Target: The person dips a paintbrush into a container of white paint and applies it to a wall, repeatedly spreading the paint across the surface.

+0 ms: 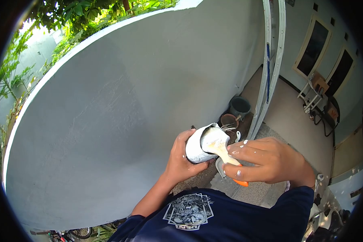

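Observation:
My left hand (180, 159) is wrapped around a white, paint-smeared can (195, 148), which it holds tilted at chest height. In my right hand (260, 159) is a paintbrush (217, 143) with an orange-tipped handle, gripped between thumb and fingers. The brush's wide, white-coated head lies at the mouth of the can, partly inside it. White paint spots dot the fingers of my right hand. What the can contains is mostly hidden behind the brush.
A curved grey wall (121, 101) with a white top edge rises on the left. Beyond the hands stand a dark bucket (240, 105) and a brown pot (229, 120). Tall metal rails (275, 60) rise on the right, with a chair (311, 90) holding boxes farther back.

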A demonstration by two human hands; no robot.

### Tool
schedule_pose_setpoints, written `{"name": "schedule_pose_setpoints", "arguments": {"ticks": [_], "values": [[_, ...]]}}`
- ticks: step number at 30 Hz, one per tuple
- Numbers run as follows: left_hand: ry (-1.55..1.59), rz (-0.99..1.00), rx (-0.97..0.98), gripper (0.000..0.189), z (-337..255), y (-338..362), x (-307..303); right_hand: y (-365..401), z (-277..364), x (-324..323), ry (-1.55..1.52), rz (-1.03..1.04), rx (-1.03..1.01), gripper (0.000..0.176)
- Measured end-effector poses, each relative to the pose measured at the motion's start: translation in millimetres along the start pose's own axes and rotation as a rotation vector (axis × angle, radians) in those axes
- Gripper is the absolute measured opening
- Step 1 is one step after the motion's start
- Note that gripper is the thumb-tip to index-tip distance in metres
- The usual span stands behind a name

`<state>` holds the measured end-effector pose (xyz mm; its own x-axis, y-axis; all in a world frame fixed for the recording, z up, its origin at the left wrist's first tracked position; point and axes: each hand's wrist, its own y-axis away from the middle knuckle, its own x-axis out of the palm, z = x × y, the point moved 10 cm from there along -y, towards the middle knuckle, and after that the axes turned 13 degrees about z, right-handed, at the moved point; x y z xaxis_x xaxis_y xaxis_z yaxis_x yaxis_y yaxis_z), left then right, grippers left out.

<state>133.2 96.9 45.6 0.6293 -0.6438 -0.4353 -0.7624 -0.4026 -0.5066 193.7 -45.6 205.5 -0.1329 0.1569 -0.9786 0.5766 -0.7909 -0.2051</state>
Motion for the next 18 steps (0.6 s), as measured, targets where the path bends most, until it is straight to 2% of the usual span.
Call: {"name": "schedule_pose_setpoints", "arguments": {"ticks": [2, 12, 18], "values": [[-0.008, 0.012, -0.012, 0.090, 0, -1, 0, -1, 4, 2, 0.058, 0.013, -0.053, 0.023], [-0.106, 0.008, -0.013, 0.092, -4, -1, -4, 0, 13, -12, 0.182, 0.047, -0.067, 0.025], [-0.033, -0.076, -0.045, 0.091, 8, 10, -14, 14, 12, -9, 0.156, -0.052, -0.027, 0.023]]}}
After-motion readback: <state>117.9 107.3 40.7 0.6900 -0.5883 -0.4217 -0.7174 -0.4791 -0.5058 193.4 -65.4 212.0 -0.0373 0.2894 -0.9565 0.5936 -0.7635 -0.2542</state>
